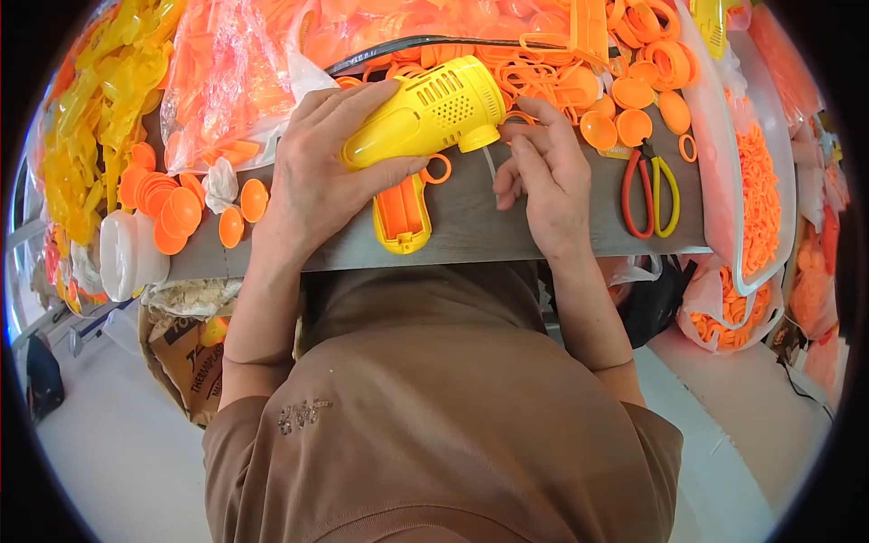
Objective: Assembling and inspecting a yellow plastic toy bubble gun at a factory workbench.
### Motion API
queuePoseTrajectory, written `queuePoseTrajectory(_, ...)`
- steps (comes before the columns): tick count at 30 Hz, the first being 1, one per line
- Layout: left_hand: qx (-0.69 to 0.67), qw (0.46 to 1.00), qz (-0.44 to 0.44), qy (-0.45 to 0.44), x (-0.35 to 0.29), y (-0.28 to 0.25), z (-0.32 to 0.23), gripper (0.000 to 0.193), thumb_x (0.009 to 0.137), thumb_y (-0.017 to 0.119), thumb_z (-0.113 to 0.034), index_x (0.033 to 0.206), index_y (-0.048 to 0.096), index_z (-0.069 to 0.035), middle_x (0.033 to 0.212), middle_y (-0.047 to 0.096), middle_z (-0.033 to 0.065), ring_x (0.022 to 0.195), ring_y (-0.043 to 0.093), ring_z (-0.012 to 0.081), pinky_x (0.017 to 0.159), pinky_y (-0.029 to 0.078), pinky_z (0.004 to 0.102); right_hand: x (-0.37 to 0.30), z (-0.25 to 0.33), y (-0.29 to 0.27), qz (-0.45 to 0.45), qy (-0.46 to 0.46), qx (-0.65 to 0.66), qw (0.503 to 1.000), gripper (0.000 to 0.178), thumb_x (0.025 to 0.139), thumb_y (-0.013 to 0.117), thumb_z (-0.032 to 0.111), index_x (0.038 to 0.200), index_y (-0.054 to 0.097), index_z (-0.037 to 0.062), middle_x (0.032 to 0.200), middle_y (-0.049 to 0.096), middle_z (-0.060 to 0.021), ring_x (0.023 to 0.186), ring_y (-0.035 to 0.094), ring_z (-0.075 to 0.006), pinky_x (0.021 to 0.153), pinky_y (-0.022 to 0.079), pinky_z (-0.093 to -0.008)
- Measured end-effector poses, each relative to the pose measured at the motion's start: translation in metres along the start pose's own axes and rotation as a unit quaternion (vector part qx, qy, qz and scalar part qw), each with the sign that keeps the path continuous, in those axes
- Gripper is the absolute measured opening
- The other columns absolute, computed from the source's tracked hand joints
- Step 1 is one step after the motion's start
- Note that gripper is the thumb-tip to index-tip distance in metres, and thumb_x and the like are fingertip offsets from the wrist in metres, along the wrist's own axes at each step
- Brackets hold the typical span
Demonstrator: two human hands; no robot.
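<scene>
My left hand [321, 163] is closed around the body of a yellow toy hair dryer [444, 104], which lies tilted with its vented barrel toward the upper right. Its handle, with an orange inner panel [401, 213], points down toward me, and an orange ring [438, 169] sticks out beside it. Close to the barrel's front end is my right hand [543, 167], index finger reaching toward the rim and the other fingers loosely bent apart. I see nothing held in it, though part of the fingertips is hard to make out.
Red-and-yellow-handled cutters [652, 195] lie at right, near a bin of small orange pieces [760, 199]. Orange parts [634, 95] heap along the back. At left are orange oval discs [184, 210], a white tub [120, 258], bagged orange parts [222, 86] and yellow shells [77, 172].
</scene>
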State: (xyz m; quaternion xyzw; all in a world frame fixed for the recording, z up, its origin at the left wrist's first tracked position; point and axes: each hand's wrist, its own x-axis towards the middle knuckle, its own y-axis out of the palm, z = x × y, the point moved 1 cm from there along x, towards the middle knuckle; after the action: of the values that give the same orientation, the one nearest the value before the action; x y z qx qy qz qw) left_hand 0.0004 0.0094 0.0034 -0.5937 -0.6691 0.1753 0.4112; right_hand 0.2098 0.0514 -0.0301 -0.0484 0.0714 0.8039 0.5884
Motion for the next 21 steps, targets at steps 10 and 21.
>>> queuePoseTrajectory(10,0.016,0.999,0.035,-0.004,-0.003,0.003,0.001,0.057,0.06,0.08,-0.017,0.112,0.061,-0.003,0.104,0.064,0.0125,0.094,0.057,0.0288,0.084,0.046,0.0373,-0.01,-0.005,-0.002,0.021,0.02,0.016,0.999,0.035,0.092,0.045,0.007,0.126,0.039,-0.003,0.098,0.057,-0.0148,0.056,0.054,-0.011,0.047,0.043,-0.0205)
queuePoseTrajectory(21,0.014,0.999,0.046,0.01,-0.005,0.002,0.003,0.061,0.061,0.081,-0.018,0.117,0.06,-0.002,0.105,0.063,0.013,0.097,0.057,0.0227,0.085,0.046,0.0333,-0.009,-0.006,0.0,0.026,0.036,0.023,0.999,0.033,0.091,0.044,0.005,0.124,0.041,-0.0031,0.091,0.057,-0.0119,0.055,0.053,-0.0097,0.046,0.042,-0.0198)
